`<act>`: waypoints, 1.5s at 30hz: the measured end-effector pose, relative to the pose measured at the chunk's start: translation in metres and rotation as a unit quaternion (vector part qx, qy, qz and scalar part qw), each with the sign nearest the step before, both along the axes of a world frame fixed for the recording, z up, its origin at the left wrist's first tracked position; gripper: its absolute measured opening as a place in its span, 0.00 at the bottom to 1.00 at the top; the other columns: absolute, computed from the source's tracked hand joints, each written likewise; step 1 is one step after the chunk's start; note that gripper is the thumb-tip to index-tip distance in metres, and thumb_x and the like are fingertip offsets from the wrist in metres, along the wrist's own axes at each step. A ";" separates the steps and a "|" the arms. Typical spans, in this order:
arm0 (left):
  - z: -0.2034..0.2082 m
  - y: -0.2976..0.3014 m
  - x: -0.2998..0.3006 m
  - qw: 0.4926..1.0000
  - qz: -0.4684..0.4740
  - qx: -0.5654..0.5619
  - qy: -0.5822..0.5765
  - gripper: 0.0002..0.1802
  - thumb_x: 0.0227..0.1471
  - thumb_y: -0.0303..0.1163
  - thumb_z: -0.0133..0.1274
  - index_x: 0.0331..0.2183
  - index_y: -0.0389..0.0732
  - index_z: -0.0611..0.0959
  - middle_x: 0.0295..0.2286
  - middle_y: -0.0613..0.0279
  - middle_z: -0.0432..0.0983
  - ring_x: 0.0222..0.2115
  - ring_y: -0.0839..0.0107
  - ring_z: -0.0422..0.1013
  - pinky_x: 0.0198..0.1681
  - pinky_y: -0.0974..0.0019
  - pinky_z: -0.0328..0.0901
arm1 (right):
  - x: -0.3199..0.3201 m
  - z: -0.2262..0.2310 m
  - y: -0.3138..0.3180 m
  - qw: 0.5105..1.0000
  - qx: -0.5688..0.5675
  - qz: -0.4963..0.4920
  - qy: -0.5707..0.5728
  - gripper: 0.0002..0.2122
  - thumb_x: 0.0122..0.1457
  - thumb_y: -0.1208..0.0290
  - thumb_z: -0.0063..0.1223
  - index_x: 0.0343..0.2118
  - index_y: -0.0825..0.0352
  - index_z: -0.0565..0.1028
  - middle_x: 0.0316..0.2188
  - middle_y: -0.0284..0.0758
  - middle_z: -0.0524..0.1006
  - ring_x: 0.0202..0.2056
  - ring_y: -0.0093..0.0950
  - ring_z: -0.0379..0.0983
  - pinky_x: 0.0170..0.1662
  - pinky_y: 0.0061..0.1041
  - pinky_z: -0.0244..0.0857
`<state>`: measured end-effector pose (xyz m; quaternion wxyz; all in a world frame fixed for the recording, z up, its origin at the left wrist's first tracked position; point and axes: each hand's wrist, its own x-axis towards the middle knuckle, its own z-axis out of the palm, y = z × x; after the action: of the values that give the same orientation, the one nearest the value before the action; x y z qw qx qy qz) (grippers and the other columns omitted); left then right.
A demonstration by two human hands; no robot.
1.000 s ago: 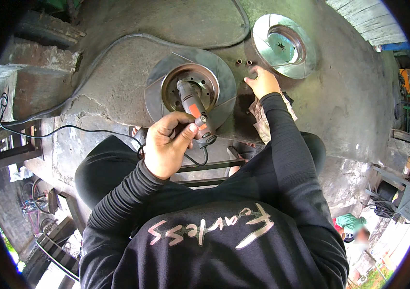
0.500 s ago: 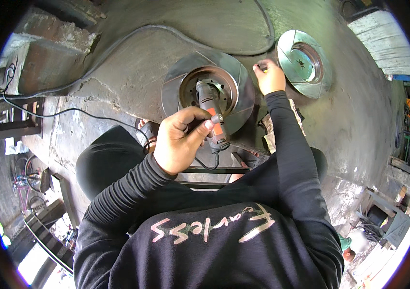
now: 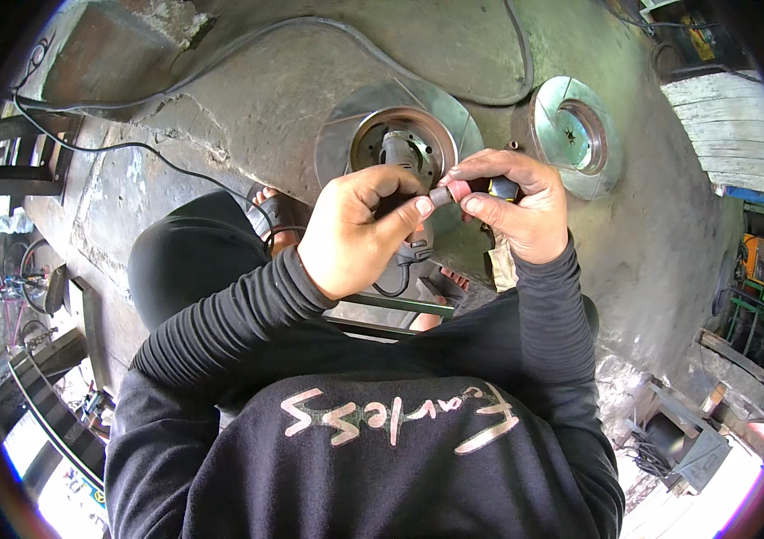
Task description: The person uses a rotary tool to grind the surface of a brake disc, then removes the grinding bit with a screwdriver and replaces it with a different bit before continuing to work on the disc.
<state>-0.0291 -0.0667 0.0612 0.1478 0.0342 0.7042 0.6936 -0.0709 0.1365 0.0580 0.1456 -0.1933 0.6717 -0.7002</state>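
Note:
Between thumb and fingers, my left hand [image 3: 357,229] pinches a small grey-brown cylinder [image 3: 440,196]. Touching its end is a short pinkish-red piece [image 3: 459,189] at the fingertips of my right hand [image 3: 525,205]. A dark object with yellow and blue marks [image 3: 503,189] also sits in the right hand's grip; its kind is unclear. Both hands are closed and meet in front of me. Behind them a grey and orange hand-held power tool [image 3: 397,148] lies on a large metal brake disc [image 3: 341,126], partly covered by the hands.
A second brake disc [image 3: 602,175] lies on the concrete floor to the right, with a small cylinder [image 3: 514,145] beside it. A thick grey hose [image 3: 373,49] curves along the far side. A black cord [image 3: 162,154] runs left. A light cloth-like piece [image 3: 502,262] lies below my right hand.
My right hand has come back from beside the right disc to meet my left, bringing the pinkish-red piece against the small cylinder. A small cylinder now shows on the floor there.

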 end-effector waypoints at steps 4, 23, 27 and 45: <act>0.002 -0.004 0.002 1.000 -0.018 -0.003 0.018 0.06 0.55 0.27 0.52 0.33 0.32 0.78 0.22 0.67 0.72 0.20 0.84 0.65 0.23 0.79 0.62 | 0.012 0.003 -0.008 0.999 -0.014 -0.037 -0.030 0.12 0.49 0.79 0.60 0.38 0.72 0.76 0.33 0.38 0.78 0.33 0.23 0.74 0.32 0.21 0.70; 0.028 -0.028 0.035 0.971 -0.042 -0.062 0.227 0.05 0.49 0.24 0.56 0.28 0.32 0.78 0.18 0.58 0.73 0.20 0.77 0.68 0.25 0.71 0.63 | 0.080 0.037 -0.032 0.985 0.049 -0.121 0.115 0.13 0.49 0.83 0.60 0.40 0.71 0.78 0.35 0.38 0.79 0.38 0.26 0.74 0.43 0.23 0.67; 0.032 -0.033 0.045 0.970 -0.019 -0.036 0.241 0.04 0.50 0.24 0.55 0.28 0.32 0.78 0.19 0.61 0.73 0.20 0.79 0.68 0.24 0.73 0.63 | 0.103 0.044 -0.054 0.971 0.080 -0.190 0.125 0.18 0.50 0.83 0.58 0.46 0.70 0.75 0.36 0.37 0.78 0.38 0.25 0.73 0.43 0.22 0.66; 0.046 -0.054 0.067 0.967 0.067 0.067 0.236 0.08 0.51 0.28 0.55 0.24 0.33 0.77 0.16 0.53 0.73 0.17 0.67 0.73 0.20 0.67 0.65 | 0.137 0.050 -0.111 0.959 0.080 -0.175 0.208 0.31 0.47 0.87 0.54 0.58 0.73 0.61 0.36 0.35 0.75 0.33 0.19 0.71 0.39 0.19 0.66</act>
<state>0.0381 -0.1206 0.1072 -0.0722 0.1594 0.6719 0.7197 0.0660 0.0250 0.1082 -0.1073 -0.2019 0.7642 -0.6031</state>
